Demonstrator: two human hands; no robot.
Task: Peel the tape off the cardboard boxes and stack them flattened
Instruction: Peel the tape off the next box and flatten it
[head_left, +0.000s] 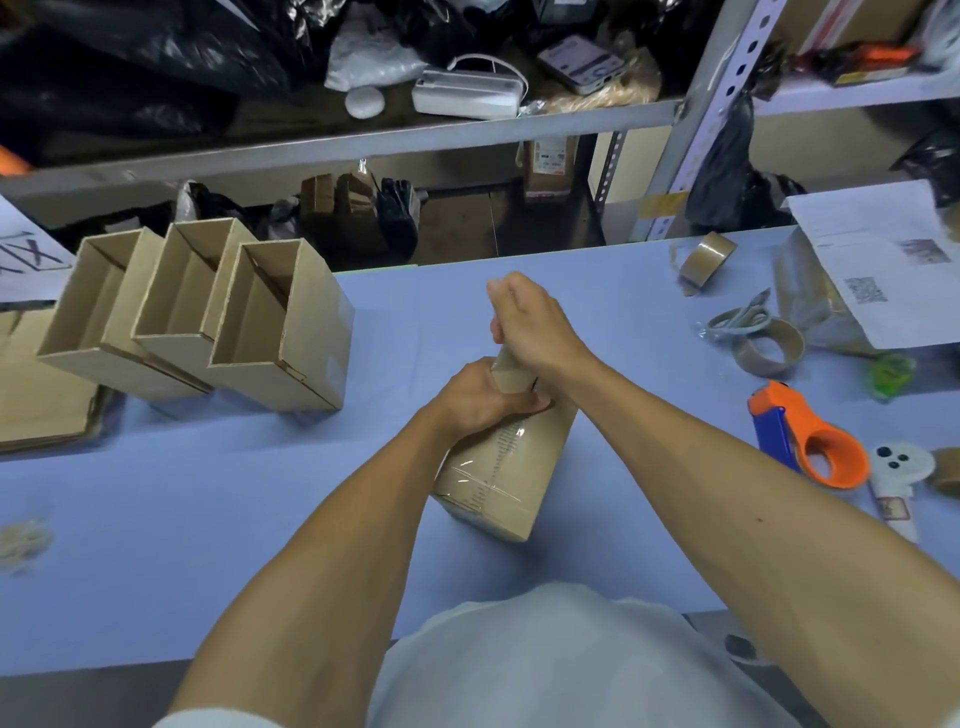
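Note:
A taped cardboard box (506, 467) lies on the blue table (208, 519) in the middle, with clear tape across its top. My left hand (480, 397) grips the box's far end, thumb pressed on its top. My right hand (530, 317) is just beyond it, fingers curled round a strip that rises from that end; the strip itself is mostly hidden by the hand. Three open cardboard boxes (280, 325) stand in a row at the left. Flattened cardboard (36, 395) lies at the far left edge.
At the right lie an orange and blue tape dispenser (810, 436), tape rolls (769, 348), scissors (743, 317), a brown tape roll (706, 257) and a paper-covered parcel (883, 270). A cluttered metal shelf (363, 140) runs behind the table.

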